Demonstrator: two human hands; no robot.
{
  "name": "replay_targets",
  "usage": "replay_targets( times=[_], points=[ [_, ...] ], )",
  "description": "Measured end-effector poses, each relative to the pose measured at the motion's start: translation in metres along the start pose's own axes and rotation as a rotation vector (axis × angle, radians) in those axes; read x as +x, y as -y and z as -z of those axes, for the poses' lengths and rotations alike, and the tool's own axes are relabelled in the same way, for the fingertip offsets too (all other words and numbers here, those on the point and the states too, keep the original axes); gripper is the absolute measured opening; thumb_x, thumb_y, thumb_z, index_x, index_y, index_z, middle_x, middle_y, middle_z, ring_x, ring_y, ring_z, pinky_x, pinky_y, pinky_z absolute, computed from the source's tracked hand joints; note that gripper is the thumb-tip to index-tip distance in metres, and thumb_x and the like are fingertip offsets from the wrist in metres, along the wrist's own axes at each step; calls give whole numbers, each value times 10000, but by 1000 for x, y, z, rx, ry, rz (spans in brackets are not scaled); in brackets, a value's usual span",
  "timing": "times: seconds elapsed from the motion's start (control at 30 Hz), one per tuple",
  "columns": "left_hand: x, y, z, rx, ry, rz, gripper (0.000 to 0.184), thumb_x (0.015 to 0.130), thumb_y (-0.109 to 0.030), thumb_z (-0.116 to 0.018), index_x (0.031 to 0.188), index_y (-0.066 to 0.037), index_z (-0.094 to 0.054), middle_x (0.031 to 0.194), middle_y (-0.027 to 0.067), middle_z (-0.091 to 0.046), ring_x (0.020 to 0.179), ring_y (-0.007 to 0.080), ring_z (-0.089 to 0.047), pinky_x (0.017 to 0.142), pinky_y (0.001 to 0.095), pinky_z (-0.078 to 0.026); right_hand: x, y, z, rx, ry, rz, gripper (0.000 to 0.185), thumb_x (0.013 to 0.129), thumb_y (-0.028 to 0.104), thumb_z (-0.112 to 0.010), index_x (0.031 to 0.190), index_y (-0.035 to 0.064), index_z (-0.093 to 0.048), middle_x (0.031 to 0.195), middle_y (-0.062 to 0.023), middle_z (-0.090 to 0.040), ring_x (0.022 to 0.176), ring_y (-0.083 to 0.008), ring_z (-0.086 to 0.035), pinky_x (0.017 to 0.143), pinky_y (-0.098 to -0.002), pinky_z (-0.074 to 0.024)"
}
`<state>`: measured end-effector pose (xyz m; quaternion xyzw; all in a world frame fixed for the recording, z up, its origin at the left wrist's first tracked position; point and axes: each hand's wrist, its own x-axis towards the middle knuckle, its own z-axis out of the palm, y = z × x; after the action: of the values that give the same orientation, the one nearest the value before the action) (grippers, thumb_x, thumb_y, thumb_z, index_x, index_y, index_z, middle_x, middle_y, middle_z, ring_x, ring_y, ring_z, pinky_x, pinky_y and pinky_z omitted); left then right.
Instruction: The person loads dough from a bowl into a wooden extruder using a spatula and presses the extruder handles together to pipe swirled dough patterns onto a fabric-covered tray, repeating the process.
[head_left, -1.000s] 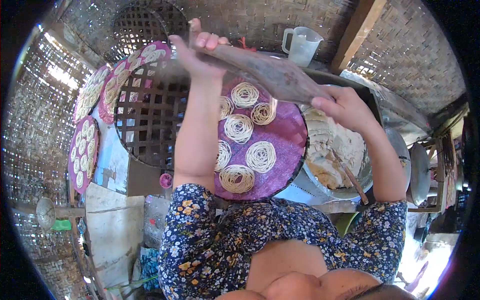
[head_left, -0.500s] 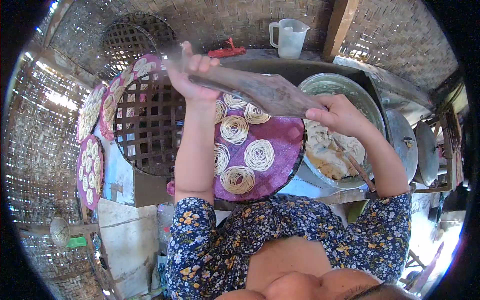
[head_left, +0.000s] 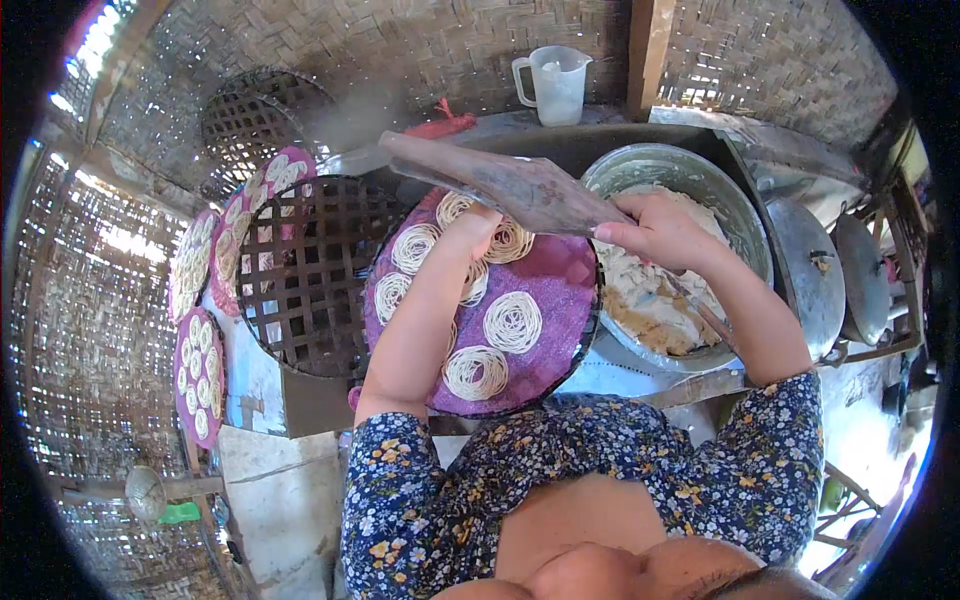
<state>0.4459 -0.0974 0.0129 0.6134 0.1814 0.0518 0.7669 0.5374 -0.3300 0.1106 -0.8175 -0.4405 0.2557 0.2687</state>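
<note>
My right hand (head_left: 660, 232) is closed around the right end of a long, worn wooden piece (head_left: 535, 190), broad in the middle and narrower at the left. It hangs tilted over a round tray covered with purple cloth (head_left: 555, 275). Pale coiled noodle rounds (head_left: 513, 322) lie on the cloth. My left hand (head_left: 480, 232) is under the middle of the wooden piece, low over the coils; its fingers are hidden. Beyond my right wrist stands a large metal basin (head_left: 655, 160) of pale dough (head_left: 660, 300), with a stick (head_left: 705, 310) in it.
A dark woven basket tray (head_left: 310, 300) sits left of the cloth-covered tray. More purple trays of coils (head_left: 202, 375) stand farther left. At the back are a plastic jug (head_left: 560, 88) and a red bundle (head_left: 440, 127). Metal lids (head_left: 808, 270) lean at the right.
My left hand has left the left end of the wooden piece and moved right and down beneath its middle. My right hand keeps its hold. The view has shifted slightly.
</note>
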Motion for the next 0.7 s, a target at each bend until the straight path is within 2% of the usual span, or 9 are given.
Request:
replay_targets(
  times=[0.07, 0.17, 0.27, 0.37, 0.53, 0.67, 0.7],
  points=[
    [2, 1, 1, 4, -11, 27, 338, 905, -224, -473, 1208, -75, -455, 1222, 44, -495, 1075, 169, -483, 896, 326, -383, 3, -6, -2, -53, -49, 55, 658, 752, 629, -517, 871, -13, -597, 651, -155, -576, 596, -266, -598, 576, -380, -469],
    [4, 4, 3, 131, 9, 68, 403, 913, -311, -448, 1216, -44, -438, 1257, 46, -472, 1093, 165, -470, 944, 318, -334, 3, -6, -1, -51, -68, 3, 665, 756, 623, -512, 878, -25, -599, 684, -183, -589, 633, -299, -600, 633, -408, -459],
    [1, 1, -3, 201, 16, 0, 486, 913, -439, -377, 1148, -39, -523, 1114, 74, -553, 1012, 168, -477, 905, 295, -347, 5, -11, -2, 4, -135, -26, 641, 761, 601, -530, 870, -27, -594, 658, -157, -584, 590, -263, -599, 576, -380, -471],
    [31, 24, 23, 292, -44, 95, 539, 918, -457, -317, 1090, -6, -556, 1122, 105, -560, 1035, 191, -477, 935, 306, -320, 5, -19, -2, 122, -150, -76, 613, 765, 576, -552, 874, -26, -589, 631, -131, -574, 539, -217, -590, 509, -343, -473],
    [36, 41, 49, 816, -45, -221, 528, 903, -473, -328, 1092, -49, -580, 1289, 153, -423, 1133, 305, -403, 951, 404, -299, -3, -26, 3, 155, -168, -87, 593, 774, 558, -559, 890, -23, -584, 602, -100, -557, 483, -176, -566, 468, -318, -467],
    [-12, 13, 33, 1623, -82, -487, 473, 853, -449, -441, 1164, -110, -554, 1365, 136, -326, 1160, 359, -359, 931, 488, -298, -6, -33, 2, 166, -204, -68, 578, 787, 545, -551, 904, -21, -580, 585, -83, -546, 460, -168, -549, 454, -317, -458],
    [-16, 6, 28, 1640, -149, -504, 485, 820, -433, -490, 1175, -107, -542, 1361, 134, -329, 1164, 355, -357, 932, 497, -293, -8, -33, 2, 176, -212, -68, 574, 790, 543, -549, 906, -18, -580, 583, -79, -543, 460, -161, -547, 450, -312, -455]
  ],
)
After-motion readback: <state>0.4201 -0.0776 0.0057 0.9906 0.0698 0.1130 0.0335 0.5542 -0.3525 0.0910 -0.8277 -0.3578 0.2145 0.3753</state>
